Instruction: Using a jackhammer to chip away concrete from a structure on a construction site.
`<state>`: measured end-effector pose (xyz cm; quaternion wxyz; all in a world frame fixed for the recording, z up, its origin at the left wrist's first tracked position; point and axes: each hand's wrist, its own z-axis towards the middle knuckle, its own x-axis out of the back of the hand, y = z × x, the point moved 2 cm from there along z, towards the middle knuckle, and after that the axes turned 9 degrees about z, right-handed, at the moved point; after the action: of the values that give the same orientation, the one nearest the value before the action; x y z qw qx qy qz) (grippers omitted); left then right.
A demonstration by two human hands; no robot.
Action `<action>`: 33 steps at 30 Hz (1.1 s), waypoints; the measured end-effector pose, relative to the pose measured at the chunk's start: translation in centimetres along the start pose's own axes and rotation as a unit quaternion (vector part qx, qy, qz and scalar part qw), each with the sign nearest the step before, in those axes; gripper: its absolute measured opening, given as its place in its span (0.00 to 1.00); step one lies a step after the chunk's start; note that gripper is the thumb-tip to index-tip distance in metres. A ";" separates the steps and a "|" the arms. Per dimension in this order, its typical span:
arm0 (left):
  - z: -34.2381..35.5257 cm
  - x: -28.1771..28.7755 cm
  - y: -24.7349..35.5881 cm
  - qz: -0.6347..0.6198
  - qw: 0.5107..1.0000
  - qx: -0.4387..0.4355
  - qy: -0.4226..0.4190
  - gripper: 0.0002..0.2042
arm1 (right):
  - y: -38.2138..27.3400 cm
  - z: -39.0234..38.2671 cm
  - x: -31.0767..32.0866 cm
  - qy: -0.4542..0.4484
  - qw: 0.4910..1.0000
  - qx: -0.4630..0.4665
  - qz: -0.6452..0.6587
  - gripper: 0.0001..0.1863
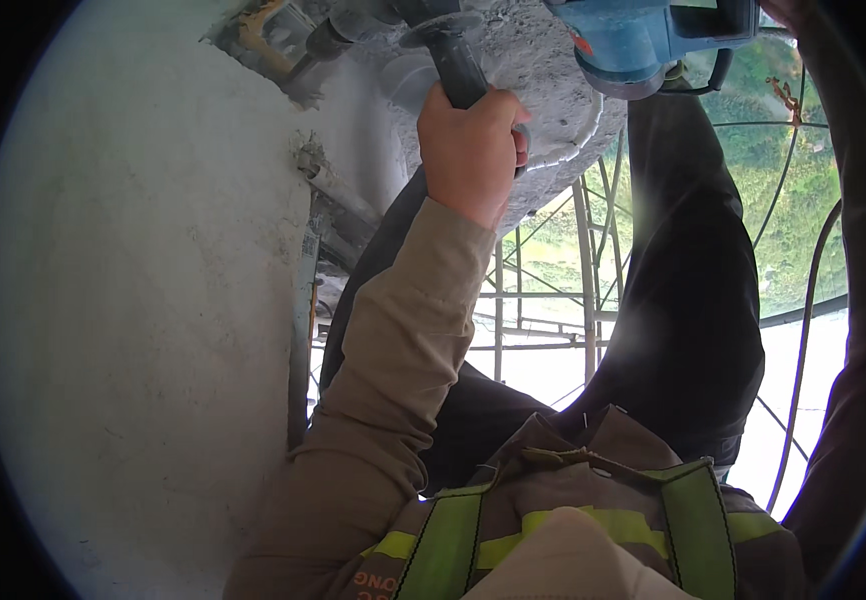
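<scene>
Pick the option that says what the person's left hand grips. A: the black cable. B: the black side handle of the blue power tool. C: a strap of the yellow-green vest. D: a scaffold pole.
B: the left hand is closed around the black side handle, which runs up toward the blue power tool at the top edge.

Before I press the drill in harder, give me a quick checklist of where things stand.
1. Left hand wrapped on the black side handle: ok.
2. Right hand grip on the blue power drill: cannot tell, it is cut off at the frame edge.
3. Bit contact with the concrete: cannot tell, hidden.
4. Power cable hangs free beside the right arm: ok.
5. Footing on the scaffold: cannot tell.
</scene>
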<state>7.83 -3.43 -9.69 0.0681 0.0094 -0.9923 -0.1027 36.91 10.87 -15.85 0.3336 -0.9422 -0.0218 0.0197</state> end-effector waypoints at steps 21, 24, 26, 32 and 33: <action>-4.4 4.6 -2.3 0.201 0.976 0.067 0.050 0.10 | 8.1 -11.8 0.2 -0.175 0.962 -0.080 0.195 0.18; -4.2 4.3 -2.3 0.210 0.974 0.068 0.056 0.10 | 6.8 -11.9 0.0 -0.119 0.974 -0.097 0.165 0.16; -4.1 4.2 -2.4 0.205 0.975 0.061 0.060 0.10 | 5.5 -12.1 -0.4 -0.081 0.980 -0.108 0.145 0.15; -4.4 5.9 -4.2 0.196 0.979 0.040 0.027 0.09 | 5.6 -14.6 0.1 -0.124 0.990 -0.036 0.058 0.25; -4.5 6.0 -4.5 0.186 0.982 0.041 0.009 0.09 | 4.4 -15.7 -0.4 -0.098 0.992 0.081 0.011 0.29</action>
<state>2.54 -8.97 -5.41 0.0946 -0.1712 -0.9795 -0.0474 37.43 -2.45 -6.41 0.4046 -0.9059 -0.0424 0.1175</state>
